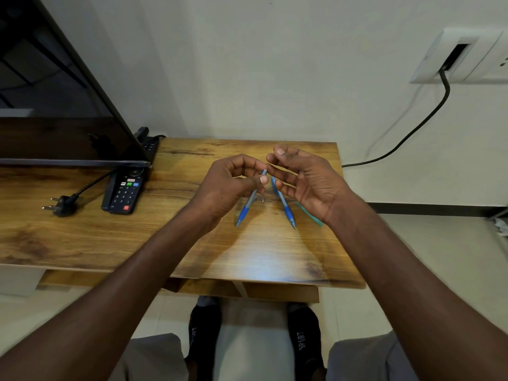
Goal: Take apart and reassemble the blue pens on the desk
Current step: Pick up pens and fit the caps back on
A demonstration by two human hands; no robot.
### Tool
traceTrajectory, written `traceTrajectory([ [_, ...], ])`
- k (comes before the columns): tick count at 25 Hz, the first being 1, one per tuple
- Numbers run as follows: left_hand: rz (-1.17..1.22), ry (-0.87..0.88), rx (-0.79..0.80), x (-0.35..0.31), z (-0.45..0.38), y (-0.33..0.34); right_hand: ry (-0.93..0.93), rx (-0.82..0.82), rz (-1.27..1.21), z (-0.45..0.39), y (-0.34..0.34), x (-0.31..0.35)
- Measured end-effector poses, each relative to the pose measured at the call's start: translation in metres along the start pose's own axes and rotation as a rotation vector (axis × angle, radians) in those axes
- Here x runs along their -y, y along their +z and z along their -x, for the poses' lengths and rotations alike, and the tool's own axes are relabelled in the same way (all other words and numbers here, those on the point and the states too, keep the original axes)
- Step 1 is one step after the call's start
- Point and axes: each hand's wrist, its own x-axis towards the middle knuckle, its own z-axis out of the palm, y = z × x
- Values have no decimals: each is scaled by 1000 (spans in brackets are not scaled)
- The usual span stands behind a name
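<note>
A: What is seen to the left of the held pen?

B: A plug [61, 205] is laid on the wooden desk [82, 229], far left of that pen, and a black remote [126, 191] is propped beside it under the corner of a dark screen [55, 105].

A: And the pen itself?

B: A blue pen [248, 200] is gripped at its upper end by the left hand [228, 182], fingers and thumb curled round the barrel; its tip is pointed down toward the desk. Whether the tip is touching the wood cannot be told.

A: To its right?

B: A second blue pen [284, 204] is seen just right of the held one, slanted the opposite way. The right hand [308, 180] is held over its top end with fingers loosely bent; its fingertips are brought close to the held pen's top. Nothing is seen to be clasped, though contact is obscured. A small metal piece [262, 199], possibly a spring, is lying between the pens.
</note>
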Motion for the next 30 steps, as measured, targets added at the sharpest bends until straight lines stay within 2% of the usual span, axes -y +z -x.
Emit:
traceTrajectory([
  [7,-7,-9,-6,0,0,1,10,-4,41,-2,-1,-2],
  [13,9,-5,-16,-1,1,2,-38,-19,239,-3,1,-7],
  [17,39,-8,-52,0,0,1,-78,-6,287,-2,1,-8],
  [25,79,-12,-71,-5,0,0,-62,1,178,-3,-1,-4],
  [30,83,-1,-45,-6,0,2,-33,-148,105,-6,-7,-3],
])
